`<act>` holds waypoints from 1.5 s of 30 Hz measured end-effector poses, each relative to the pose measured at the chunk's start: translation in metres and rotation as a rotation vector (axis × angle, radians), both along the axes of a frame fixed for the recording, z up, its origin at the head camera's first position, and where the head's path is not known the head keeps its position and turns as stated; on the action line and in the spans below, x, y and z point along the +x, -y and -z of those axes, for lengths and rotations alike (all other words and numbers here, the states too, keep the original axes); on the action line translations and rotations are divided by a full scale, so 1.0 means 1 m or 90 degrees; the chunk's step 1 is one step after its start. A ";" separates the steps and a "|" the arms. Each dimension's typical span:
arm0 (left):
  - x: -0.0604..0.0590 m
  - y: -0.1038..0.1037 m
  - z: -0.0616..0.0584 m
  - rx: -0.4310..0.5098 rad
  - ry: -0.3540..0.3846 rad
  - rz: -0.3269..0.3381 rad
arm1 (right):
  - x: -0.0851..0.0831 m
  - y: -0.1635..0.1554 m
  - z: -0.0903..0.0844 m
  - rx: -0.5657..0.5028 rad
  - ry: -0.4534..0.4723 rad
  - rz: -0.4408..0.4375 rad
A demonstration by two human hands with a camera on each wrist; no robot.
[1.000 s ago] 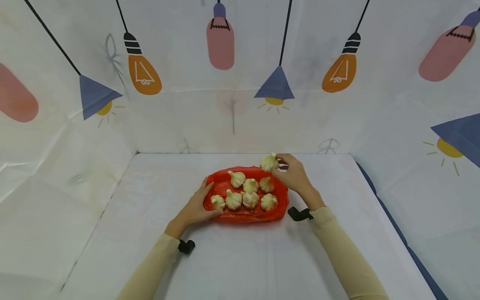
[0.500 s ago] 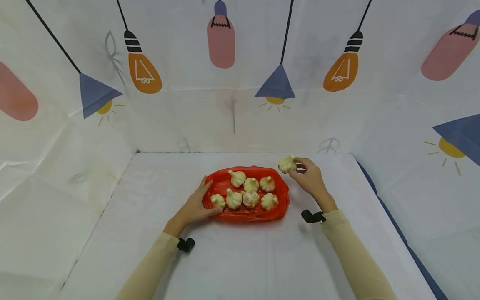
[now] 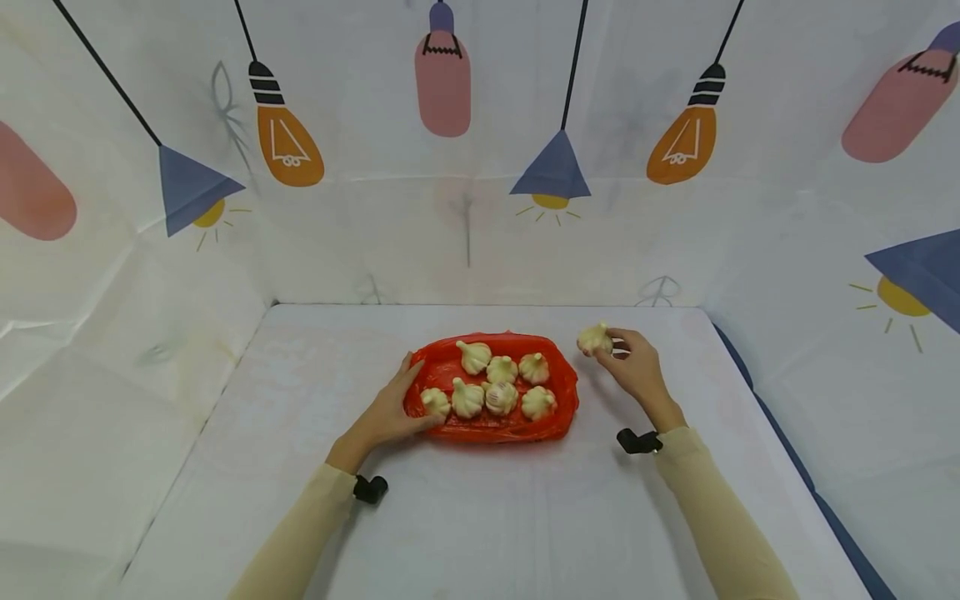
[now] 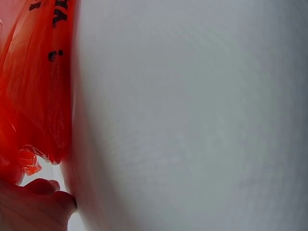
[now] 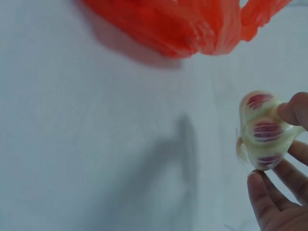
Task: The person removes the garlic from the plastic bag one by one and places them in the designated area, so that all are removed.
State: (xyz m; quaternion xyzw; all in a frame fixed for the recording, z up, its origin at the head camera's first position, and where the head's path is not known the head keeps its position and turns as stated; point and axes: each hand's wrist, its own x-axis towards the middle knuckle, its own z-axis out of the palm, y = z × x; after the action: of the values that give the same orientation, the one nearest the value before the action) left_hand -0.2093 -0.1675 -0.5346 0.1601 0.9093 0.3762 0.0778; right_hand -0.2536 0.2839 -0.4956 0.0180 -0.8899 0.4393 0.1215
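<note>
In the head view, my left hand (image 3: pixel 384 415) holds the left end of a red plastic-wrapped tray (image 3: pixel 487 434) with seven garlic bulbs (image 3: pixel 500 398) in it. My right hand (image 3: pixel 637 368) pinches another garlic bulb (image 3: pixel 595 339) just right of the tray. The left wrist view shows black letters (image 4: pixel 59 17) on the red plastic. In the right wrist view, my thumb and fingers grip the purple-striped bulb above the white table (image 5: pixel 120 120).

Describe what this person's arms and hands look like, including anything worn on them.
The left sleeve and right sleeve are long, plain and pale beige, each ending near the wrist. Just beyond the cloth sits a small, angular black device, one at the left wrist and one at the right wrist. The left hand and right hand wear no gloves.
</note>
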 end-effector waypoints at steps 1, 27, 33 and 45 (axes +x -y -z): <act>0.000 0.000 0.000 0.001 -0.001 0.000 | 0.000 -0.002 0.002 0.003 0.000 0.002; 0.003 -0.001 -0.001 0.018 0.030 -0.021 | -0.005 0.000 0.033 0.019 0.012 -0.002; 0.002 0.000 0.001 0.021 0.019 -0.027 | -0.007 0.005 0.033 0.030 0.013 0.001; 0.002 0.000 0.002 0.011 0.014 -0.030 | -0.011 0.008 0.038 0.031 0.021 -0.011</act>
State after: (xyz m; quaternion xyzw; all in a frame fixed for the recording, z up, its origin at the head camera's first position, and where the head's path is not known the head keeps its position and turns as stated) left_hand -0.2069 -0.1674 -0.5366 0.1352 0.9087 0.3874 0.0774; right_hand -0.2642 0.2754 -0.5333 0.0213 -0.9019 0.4190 0.1027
